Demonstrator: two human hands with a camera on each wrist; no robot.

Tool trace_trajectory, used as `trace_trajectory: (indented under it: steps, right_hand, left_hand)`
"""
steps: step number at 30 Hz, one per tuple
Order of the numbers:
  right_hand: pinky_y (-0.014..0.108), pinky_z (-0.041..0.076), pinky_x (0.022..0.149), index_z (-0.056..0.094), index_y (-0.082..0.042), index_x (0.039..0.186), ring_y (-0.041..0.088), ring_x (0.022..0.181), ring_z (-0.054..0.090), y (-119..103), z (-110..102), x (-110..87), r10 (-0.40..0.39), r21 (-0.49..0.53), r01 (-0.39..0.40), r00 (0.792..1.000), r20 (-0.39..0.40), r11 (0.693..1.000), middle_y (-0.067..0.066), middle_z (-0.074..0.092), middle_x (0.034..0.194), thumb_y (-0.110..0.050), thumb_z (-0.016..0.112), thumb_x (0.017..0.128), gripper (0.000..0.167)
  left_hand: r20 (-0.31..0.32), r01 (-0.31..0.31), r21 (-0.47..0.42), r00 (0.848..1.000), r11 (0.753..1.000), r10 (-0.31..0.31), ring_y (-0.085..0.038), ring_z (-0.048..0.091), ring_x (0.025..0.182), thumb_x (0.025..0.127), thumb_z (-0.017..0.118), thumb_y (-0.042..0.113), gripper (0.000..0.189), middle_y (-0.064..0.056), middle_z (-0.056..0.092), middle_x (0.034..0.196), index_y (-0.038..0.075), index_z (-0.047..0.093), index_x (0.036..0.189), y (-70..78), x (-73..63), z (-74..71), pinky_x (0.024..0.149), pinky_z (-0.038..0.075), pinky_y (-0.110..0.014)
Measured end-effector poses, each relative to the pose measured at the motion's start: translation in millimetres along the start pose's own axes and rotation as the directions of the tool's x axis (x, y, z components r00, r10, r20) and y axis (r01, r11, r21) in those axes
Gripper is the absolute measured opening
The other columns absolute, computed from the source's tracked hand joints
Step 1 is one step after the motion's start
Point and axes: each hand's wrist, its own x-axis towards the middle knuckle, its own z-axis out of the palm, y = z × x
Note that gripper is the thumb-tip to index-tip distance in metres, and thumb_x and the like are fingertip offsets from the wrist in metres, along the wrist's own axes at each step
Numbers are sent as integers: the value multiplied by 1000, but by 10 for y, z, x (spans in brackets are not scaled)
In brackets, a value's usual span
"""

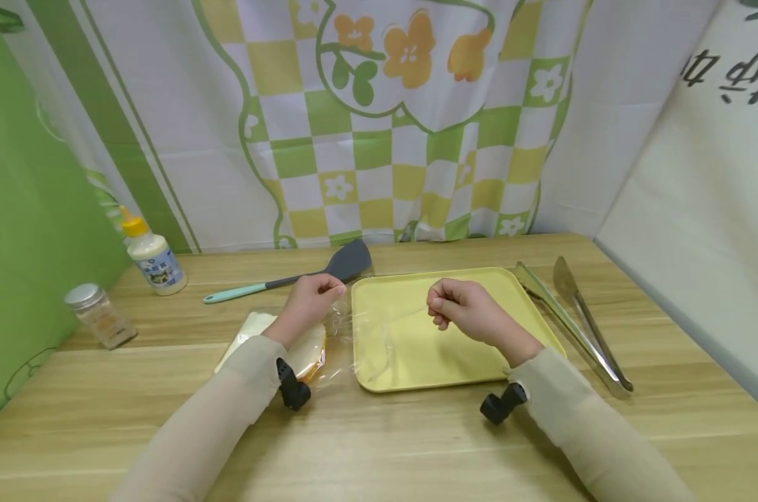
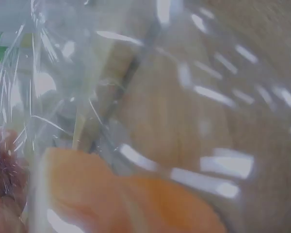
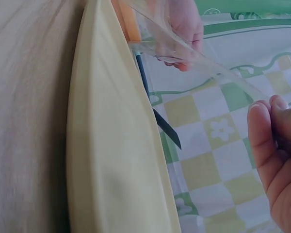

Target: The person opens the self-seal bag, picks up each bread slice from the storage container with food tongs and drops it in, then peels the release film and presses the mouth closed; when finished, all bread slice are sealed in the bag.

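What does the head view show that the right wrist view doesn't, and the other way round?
Only the head view shows the yellow-capped bottle, silver-lidded jar and metal tongs.
Only the right wrist view shows the yellow tray from low down, nearly edge-on.
Both share the left hand, right hand, clear film, dark spatula and checked curtain.

Left hand (image 1: 309, 301) and right hand (image 1: 469, 312) in pinches

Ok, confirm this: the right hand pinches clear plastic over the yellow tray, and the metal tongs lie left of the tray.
The side is wrong: the head view shows the metal tongs right of the yellow tray. The right hand does pinch clear plastic over it.
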Motion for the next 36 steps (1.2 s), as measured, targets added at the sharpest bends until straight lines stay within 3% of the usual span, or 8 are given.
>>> trace_trajectory:
  steps: [6, 13, 16, 22, 24, 28, 32, 36]
  right_hand:
    - [34, 53, 62, 54, 3, 86, 11, 64, 56, 5, -183, -175, -52, 16, 52, 999, -11, 999, 10, 54, 77, -4, 46, 96, 15]
    - [26, 51, 58, 51, 5, 81, 9, 65, 55, -2, -378, -367, -196, 42, 197, 980, -8, 980, 7, 54, 77, 1, 46, 95, 15]
    - [24, 51, 57, 51, 6, 81, 9, 66, 55, -6, -454, -435, -306, 72, 306, 952, -11, 949, 3, 54, 78, 4, 45, 94, 14]
    - [21, 50, 57, 51, 9, 86, 9, 70, 56, -15, -606, -525, -485, 207, 482, 874, -42, 851, 2, 56, 81, 10, 42, 93, 11]
    - [21, 49, 58, 52, 9, 87, 10, 70, 57, -7, -650, -550, -500, 249, 498, 864, -60, 831, 3, 57, 82, 12, 41, 92, 12]
    - [20, 50, 60, 55, 8, 89, 11, 72, 58, 22, -721, -608, -488, 324, 496, 866, -110, 806, 5, 59, 84, 14, 41, 92, 16]
    - [20, 49, 60, 55, 9, 89, 12, 72, 59, 58, -787, -664, -518, 379, 535, 841, -155, 755, 8, 60, 84, 15, 40, 91, 16]
    - [19, 49, 62, 55, 6, 89, 10, 74, 60, 75, -850, -726, -521, 416, 543, 835, -176, 730, 6, 61, 85, 12, 41, 92, 16]
  left_hand:
    - [-28, 20, -39, 999, 999, -21, -16, 44, 68, 93, 56, 18, 22, -14, 65, 92, -1, 66, 94, -39, -2, -16, 64, 39, -27]
    - [-112, 50, -62, 992, 997, -57, -14, 44, 66, 92, 58, 17, 21, -6, 56, 76, -2, 67, 94, -102, 8, -24, 60, 38, -25]
    - [-146, 52, -70, 987, 996, -62, -15, 45, 67, 91, 59, 16, 21, -5, 56, 77, -3, 67, 96, -120, 8, -30, 61, 38, -25]
    - [-172, 93, -149, 978, 984, -119, -15, 44, 67, 92, 58, 20, 25, -6, 56, 80, -3, 66, 100, -176, 32, -62, 60, 38, -25]
    - [-188, 99, -170, 973, 981, -131, -13, 44, 66, 92, 58, 21, 26, -4, 54, 79, -3, 65, 100, -193, 42, -74, 60, 38, -23]
    - [-220, 100, -187, 965, 977, -141, -10, 46, 63, 93, 57, 21, 27, -2, 52, 77, -4, 64, 100, -201, 39, -95, 57, 40, -21]
    - [-249, 109, -179, 957, 978, -152, -9, 47, 61, 93, 56, 21, 27, -3, 54, 79, -3, 64, 101, -221, 33, -111, 57, 40, -21]
    - [-281, 108, -167, 948, 980, -153, -9, 47, 62, 93, 58, 21, 26, -2, 55, 79, -2, 66, 100, -243, 46, -112, 58, 40, -20]
